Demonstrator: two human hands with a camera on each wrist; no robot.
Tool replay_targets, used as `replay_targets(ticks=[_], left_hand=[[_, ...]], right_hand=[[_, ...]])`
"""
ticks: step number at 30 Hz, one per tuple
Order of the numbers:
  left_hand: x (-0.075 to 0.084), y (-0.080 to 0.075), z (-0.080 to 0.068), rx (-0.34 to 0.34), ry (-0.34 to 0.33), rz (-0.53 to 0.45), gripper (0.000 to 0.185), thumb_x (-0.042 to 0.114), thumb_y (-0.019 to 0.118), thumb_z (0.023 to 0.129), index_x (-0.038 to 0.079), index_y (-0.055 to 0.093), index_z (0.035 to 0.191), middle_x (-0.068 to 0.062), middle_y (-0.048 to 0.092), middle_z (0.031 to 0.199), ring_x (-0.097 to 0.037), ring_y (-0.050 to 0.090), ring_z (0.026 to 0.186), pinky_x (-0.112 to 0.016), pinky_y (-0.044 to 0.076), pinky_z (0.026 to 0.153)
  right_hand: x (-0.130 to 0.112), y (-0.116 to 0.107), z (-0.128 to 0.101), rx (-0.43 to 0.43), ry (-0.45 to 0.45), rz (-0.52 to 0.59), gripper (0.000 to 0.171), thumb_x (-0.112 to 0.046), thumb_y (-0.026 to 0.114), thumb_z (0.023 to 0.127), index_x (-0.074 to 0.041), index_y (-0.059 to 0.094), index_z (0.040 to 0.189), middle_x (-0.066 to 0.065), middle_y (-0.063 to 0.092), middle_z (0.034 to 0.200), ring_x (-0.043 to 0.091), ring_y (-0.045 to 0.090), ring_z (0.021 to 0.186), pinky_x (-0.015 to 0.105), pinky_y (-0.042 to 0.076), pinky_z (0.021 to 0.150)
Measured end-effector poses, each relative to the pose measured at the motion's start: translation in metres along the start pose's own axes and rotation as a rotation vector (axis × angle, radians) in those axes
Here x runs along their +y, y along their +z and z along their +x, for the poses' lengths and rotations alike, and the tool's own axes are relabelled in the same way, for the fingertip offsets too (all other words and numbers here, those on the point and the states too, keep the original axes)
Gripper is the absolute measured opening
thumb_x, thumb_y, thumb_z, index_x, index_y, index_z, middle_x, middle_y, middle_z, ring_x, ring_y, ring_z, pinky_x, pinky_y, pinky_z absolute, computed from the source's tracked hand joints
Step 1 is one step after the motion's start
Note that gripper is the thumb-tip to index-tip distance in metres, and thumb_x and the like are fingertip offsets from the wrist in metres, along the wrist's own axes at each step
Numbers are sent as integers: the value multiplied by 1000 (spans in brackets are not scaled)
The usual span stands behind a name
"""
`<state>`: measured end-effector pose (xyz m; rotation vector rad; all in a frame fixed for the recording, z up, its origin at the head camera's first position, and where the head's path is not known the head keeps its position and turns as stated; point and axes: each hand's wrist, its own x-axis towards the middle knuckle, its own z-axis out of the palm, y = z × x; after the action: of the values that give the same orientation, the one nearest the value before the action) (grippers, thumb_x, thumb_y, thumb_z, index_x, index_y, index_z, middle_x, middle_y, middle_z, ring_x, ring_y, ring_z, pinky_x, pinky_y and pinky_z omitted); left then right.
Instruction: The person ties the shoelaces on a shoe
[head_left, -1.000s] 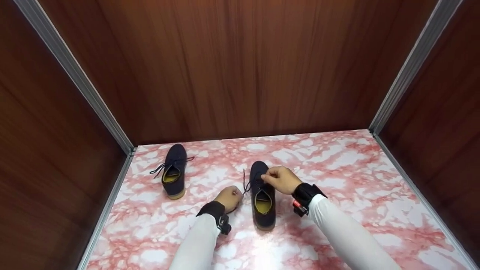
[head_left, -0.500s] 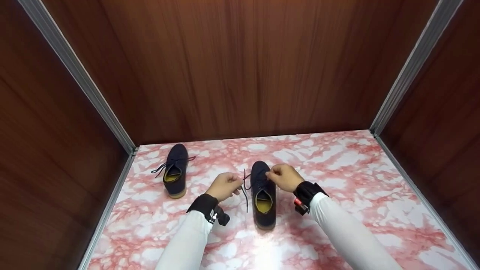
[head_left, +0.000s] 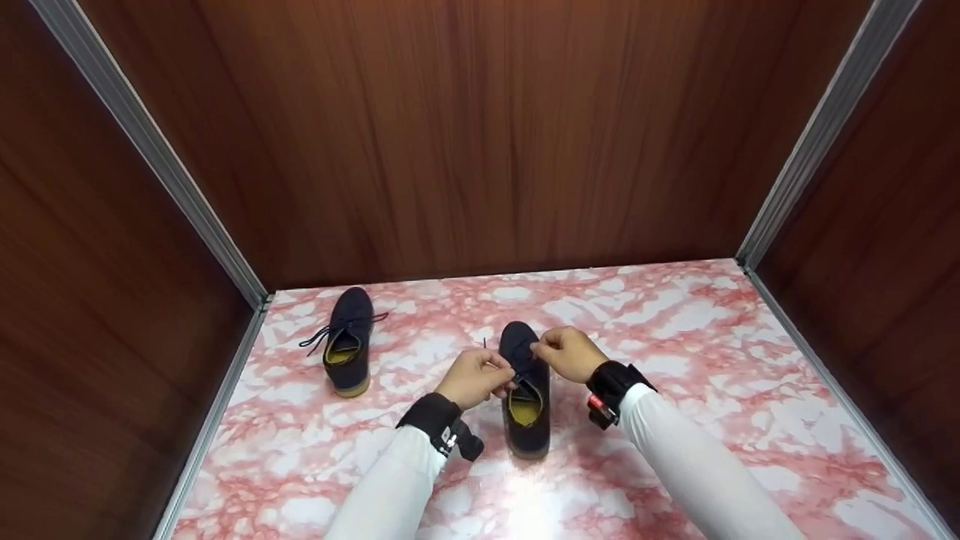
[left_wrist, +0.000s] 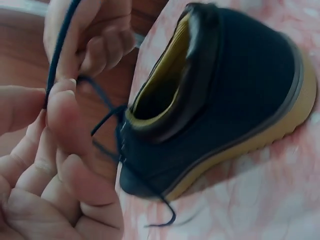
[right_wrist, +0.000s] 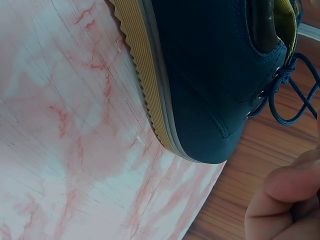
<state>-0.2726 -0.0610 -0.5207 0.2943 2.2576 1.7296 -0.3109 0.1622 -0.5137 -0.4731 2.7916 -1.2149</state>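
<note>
A navy shoe (head_left: 529, 442) with a yellow lining stands on the pink-and-white marbled surface, toe pointing away. My left hand (head_left: 474, 378) is over its opening and pinches a dark blue shoelace (left_wrist: 58, 56) between thumb and fingertips, as the left wrist view shows. At the shoe's right side, my right hand (head_left: 574, 355) has thumb and forefinger together near the lacing and pinches the lace; its fingertips are partly cut off in the right wrist view. Lace loops (right_wrist: 283, 120) rise from the eyelets there. One free lace end (left_wrist: 162, 222) hangs down the shoe's side.
A matching navy shoe (head_left: 352, 304) with spread laces stands at the back left. Dark wooden panels (head_left: 480, 135) with grey metal corner strips (head_left: 810, 142) enclose the surface at the back and both sides.
My left hand has come up and rightward from beside the shoe to over its opening, bringing a lace end across. My right hand has shifted only slightly. The shoes have stayed in place.
</note>
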Motion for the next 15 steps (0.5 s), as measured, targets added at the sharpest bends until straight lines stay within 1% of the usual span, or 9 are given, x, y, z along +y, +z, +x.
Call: replay_targets(ticks=[2,5,6,8,9,11,14,15], left_hand=[[0,6,0,-29,-8,23,9,11,69,96,3,70,96,-16,81,90,-5,65,57,-16,41,49],[0,10,-1,-101,-21,84,10,14,71,95,5,73,97,-13,82,92,-4,67,57,-17,41,49],[0,11,-1,-121,-20,102,11,14,71,95,4,75,99,-12,82,93,-4,67,57,-17,43,51],[-2,10,-1,-135,-11,126,14,13,71,95,2,77,101,-13,82,93,-5,67,57,-18,47,53],[-2,9,0,-128,-8,127,15,11,70,96,0,77,103,-14,81,93,-5,67,57,-19,50,55],[-3,6,1,-92,-2,122,16,8,68,96,-3,76,104,-16,81,93,-6,66,58,-23,56,59],[-5,1,4,-17,5,128,16,7,67,97,-4,75,102,-18,80,92,-9,66,60,-26,60,64],[-6,-1,6,7,11,130,15,7,66,97,-5,75,102,-20,79,92,-13,68,62,-27,60,64]], right_hand=[[-1,-1,0,-8,-6,4,27,-24,67,100,-7,75,81,-9,49,65,9,45,62,24,37,59],[-1,-1,0,-22,-19,10,26,-23,66,100,-6,76,84,-8,51,66,9,46,63,23,38,59],[-1,-1,-1,-24,-23,13,26,-23,66,100,-6,77,85,-8,52,67,9,46,63,23,38,60],[0,-1,-1,-26,-27,12,26,-23,66,101,-7,77,85,-8,54,68,9,47,64,23,39,60],[0,-1,-1,-27,-29,14,26,-23,66,101,-7,77,85,-8,54,68,9,47,64,23,39,60],[0,-1,-1,-28,-26,14,26,-24,66,101,-7,77,85,-9,55,68,9,48,64,23,39,61],[0,-1,-1,-29,-19,11,26,-24,66,101,-7,77,85,-9,54,67,9,47,64,23,39,61],[0,-2,-1,-29,-18,12,26,-25,66,101,-7,77,85,-9,54,67,9,47,64,23,39,61]])
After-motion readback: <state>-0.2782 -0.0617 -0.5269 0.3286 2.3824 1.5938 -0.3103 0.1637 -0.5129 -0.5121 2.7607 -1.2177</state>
